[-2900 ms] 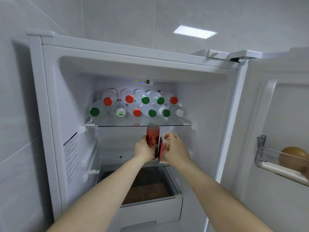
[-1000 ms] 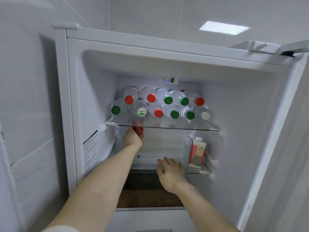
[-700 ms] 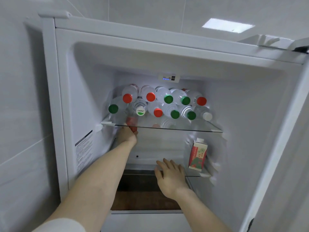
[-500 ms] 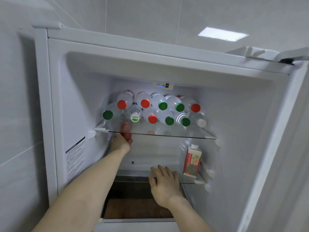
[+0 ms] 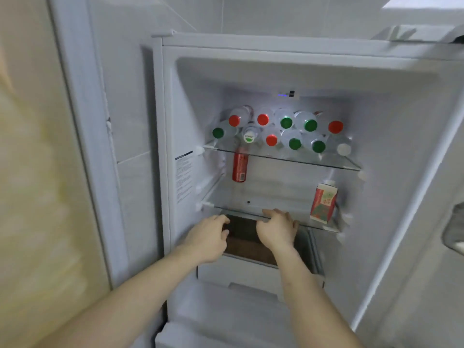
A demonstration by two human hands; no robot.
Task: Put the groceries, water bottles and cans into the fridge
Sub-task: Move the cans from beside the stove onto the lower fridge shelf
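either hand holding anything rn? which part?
Nothing held. Left hand and right hand are loosely curled near the lower shelf edge; red can and carton stand free.

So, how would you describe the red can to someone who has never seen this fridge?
Look inside the open white fridge, at the middle glass shelf under the stacked clear plastic water bottles. The tall slim red metal can stands upright at its back left corner, the only can; the red-and-green paper carton stands far right.

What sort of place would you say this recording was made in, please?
Most likely a home kitchen. An open white fridge stands against pale tiled walls; its top shelf holds stacked water bottles, and a red can and a small carton stand on the shelf below.
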